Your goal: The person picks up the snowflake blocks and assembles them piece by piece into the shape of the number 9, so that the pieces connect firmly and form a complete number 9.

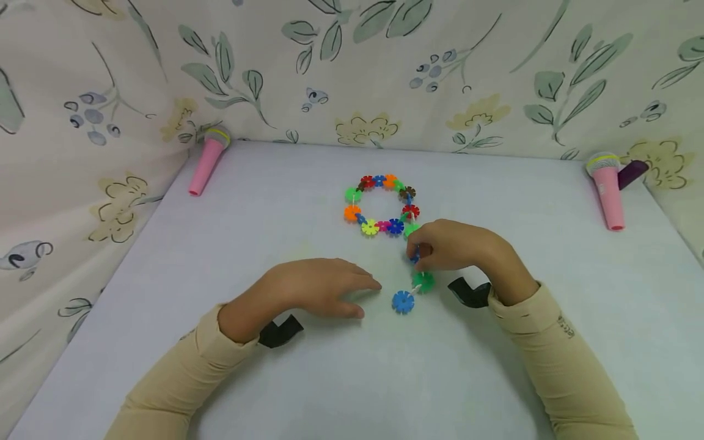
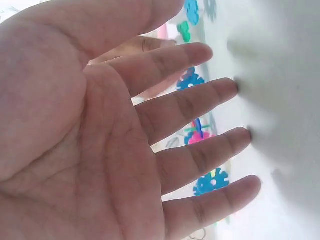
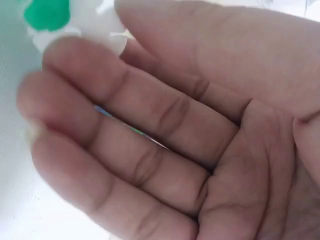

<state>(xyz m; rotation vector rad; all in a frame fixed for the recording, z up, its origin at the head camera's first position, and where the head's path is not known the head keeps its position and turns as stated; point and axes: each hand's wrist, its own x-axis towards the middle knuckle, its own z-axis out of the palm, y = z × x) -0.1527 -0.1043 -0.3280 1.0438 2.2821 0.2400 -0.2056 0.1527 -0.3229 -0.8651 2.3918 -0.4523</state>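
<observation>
Notched flower-shaped interlocking discs [image 1: 370, 228] in several colours form a ring on the white table, with a short tail toward the front. My right hand [image 1: 456, 244] is at that tail, fingers bent, pinching around a blue disc [image 1: 415, 258] that is partly hidden. A green disc [image 1: 423, 282] and a light blue disc [image 1: 403, 302] lie just in front of it. In the right wrist view, a white disc [image 3: 100, 25] shows beside the thumb and fingertips. My left hand [image 1: 319, 286] hovers left of the tail, fingers extended and spread, holding nothing.
A pink microphone [image 1: 206, 164] lies at the back left of the table [image 1: 247, 214]. Another pink microphone [image 1: 607, 192] is at the back right, with a dark purple piece [image 1: 633, 175] beside it. Floral cloth [image 1: 374, 79] rises behind the table. Black straps show beneath both wrists.
</observation>
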